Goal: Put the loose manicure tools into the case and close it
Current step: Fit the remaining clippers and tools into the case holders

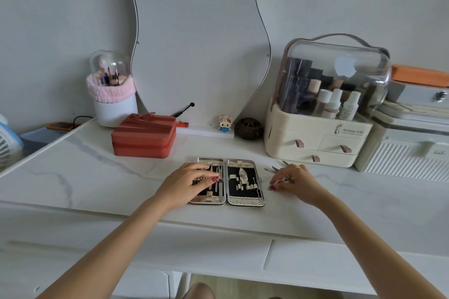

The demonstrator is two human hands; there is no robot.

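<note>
The manicure case lies open and flat on the white marble desk, black lining with silver mesh borders. Its left half holds a few slim metal tools in loops; its right half holds a clipper near the middle. My left hand rests flat on the left half, fingers spread over the tools there. Right of the case, several loose metal tools lie fanned on the desk. My right hand sits over them, fingers pinched on one thin metal tool.
A red zip box stands behind the case to the left. A cream cosmetics organiser with drawers stands close behind the loose tools. A wavy mirror, brush holder and small figurine line the wall. The desk's front edge runs below the case.
</note>
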